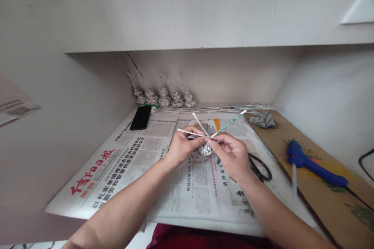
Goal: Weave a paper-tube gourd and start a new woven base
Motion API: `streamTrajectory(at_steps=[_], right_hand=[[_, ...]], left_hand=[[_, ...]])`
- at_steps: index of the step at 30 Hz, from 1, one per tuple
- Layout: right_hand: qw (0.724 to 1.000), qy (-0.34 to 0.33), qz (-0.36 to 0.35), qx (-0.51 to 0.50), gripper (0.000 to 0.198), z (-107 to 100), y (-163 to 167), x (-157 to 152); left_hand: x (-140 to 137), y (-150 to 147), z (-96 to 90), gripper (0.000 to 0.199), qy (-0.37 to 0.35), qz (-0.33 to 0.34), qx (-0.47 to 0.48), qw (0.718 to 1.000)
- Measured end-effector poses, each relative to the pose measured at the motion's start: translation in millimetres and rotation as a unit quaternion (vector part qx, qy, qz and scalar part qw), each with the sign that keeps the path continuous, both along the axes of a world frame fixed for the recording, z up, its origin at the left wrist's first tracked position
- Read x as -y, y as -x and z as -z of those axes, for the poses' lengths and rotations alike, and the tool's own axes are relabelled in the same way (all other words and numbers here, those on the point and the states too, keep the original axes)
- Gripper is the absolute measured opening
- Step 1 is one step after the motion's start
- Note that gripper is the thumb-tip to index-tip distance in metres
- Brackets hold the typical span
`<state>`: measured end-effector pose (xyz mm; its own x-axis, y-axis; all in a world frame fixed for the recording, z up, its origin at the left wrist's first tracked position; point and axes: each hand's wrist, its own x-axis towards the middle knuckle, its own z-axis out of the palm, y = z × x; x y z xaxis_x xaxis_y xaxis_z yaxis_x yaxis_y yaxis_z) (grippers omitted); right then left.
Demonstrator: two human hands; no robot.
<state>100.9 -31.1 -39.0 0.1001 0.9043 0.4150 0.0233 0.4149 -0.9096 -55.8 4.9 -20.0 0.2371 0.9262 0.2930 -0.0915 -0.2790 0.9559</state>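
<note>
Between my hands is a small woven paper gourd [201, 155], made of rolled newsprint strips and partly hidden by my fingers. My left hand [184, 144] is closed around its left side, thumb at the top. Thumb and fingers of my right hand [230, 149] pinch the top from the right. Several rolled paper strips fan out from there: a green one [229, 123] points up right, a white one [200, 123] up left, and another pale strip [191, 132] lies across my left hand. Black-handled scissors [260, 167] seem to lie beside my right wrist.
Newspaper [122, 163] covers the table. A black phone [141, 118] lies at the back left, before several finished-looking woven gourds [164, 97]. Long paper sticks [219, 109] run along the back wall. On cardboard [321, 202] at right are a blue glue gun [315, 167] and a grey rag [262, 119].
</note>
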Motion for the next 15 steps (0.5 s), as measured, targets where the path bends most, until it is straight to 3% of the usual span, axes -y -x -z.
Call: streamTrajectory(at_steps=[6,15], right_hand=[[0.999,0.038,0.023,-0.022,0.012,0.1,1.5,-0.7],[0.997,0.053,-0.007,-0.058,0.012,-6.2,1.6,0.3]], left_hand=[[2.3,-1.4,-1.4,0.026,0.031,0.001,-0.002,1.0],[8.3,-3.0,-7.0,0.025,0.077,0.014,0.009,0.997]])
